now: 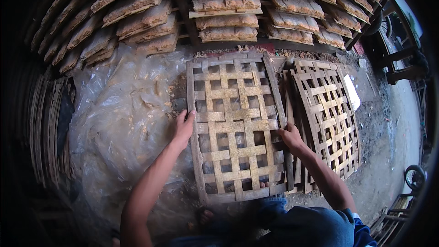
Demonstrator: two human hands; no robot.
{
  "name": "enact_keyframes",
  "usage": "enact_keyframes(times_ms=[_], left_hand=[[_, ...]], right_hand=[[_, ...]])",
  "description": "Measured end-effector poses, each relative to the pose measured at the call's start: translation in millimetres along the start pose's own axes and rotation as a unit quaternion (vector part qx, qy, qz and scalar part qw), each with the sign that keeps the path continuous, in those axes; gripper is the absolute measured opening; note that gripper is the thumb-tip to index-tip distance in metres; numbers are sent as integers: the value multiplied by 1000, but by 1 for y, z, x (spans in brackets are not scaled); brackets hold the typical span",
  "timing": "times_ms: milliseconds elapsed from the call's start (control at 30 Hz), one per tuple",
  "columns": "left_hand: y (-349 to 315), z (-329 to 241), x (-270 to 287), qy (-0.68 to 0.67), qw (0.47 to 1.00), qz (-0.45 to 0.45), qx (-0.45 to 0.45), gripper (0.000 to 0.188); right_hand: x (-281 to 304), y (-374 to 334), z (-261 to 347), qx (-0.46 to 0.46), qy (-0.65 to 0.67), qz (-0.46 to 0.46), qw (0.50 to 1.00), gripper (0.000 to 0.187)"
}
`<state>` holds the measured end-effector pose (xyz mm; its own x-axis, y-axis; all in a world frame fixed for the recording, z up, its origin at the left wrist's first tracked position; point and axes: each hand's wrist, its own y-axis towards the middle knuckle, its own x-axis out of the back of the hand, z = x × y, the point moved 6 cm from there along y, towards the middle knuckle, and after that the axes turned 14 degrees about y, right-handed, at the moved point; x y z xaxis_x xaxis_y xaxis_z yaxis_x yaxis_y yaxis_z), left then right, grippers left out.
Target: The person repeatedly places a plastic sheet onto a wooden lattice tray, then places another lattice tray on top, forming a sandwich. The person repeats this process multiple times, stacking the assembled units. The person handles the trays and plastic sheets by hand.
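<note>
Between my two hands is a framed lattice tray (235,152) woven from flat bamboo strips, with dark wooden side bars. My left hand (184,127) is closed on its left bar, thumb on top. At the right bar, my right hand (291,138) grips the frame with its fingers curled. Through the gaps of the weave the dark ground and part of my foot show. Close by my right hand, more woven bamboo trays (330,114) lean in a stack, overlapping one another.
Crumpled clear plastic sheeting (125,123) spreads over the ground at left. Ahead, racks hold rows of orange-brown slabs (227,1) on boards. Thin wooden frames (48,128) stand at far left. A wheel (414,177) is at far right, beyond the concrete ground (388,142).
</note>
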<state>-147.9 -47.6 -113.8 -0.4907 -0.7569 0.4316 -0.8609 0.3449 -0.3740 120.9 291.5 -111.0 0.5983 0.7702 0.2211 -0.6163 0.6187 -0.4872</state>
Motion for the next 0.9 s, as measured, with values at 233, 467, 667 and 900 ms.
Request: enact_keyframes(times_ms=[233, 467, 667, 900], left_hand=[[19, -10, 9, 153, 988, -18, 27, 68], [27, 12, -5, 168, 979, -86, -76, 51], [34, 9, -8, 192, 963, -89, -165, 56], [-29, -1, -20, 290, 921, -53, -254, 73]], right_hand=[[-19, -8, 41, 132, -212, -16, 968, 40], [-15, -10, 39, 200, -269, -50, 941, 58], [-18, -5, 53, 271, -349, -55, 895, 70], [-40, -16, 68, 366, -373, 3, 852, 72]])
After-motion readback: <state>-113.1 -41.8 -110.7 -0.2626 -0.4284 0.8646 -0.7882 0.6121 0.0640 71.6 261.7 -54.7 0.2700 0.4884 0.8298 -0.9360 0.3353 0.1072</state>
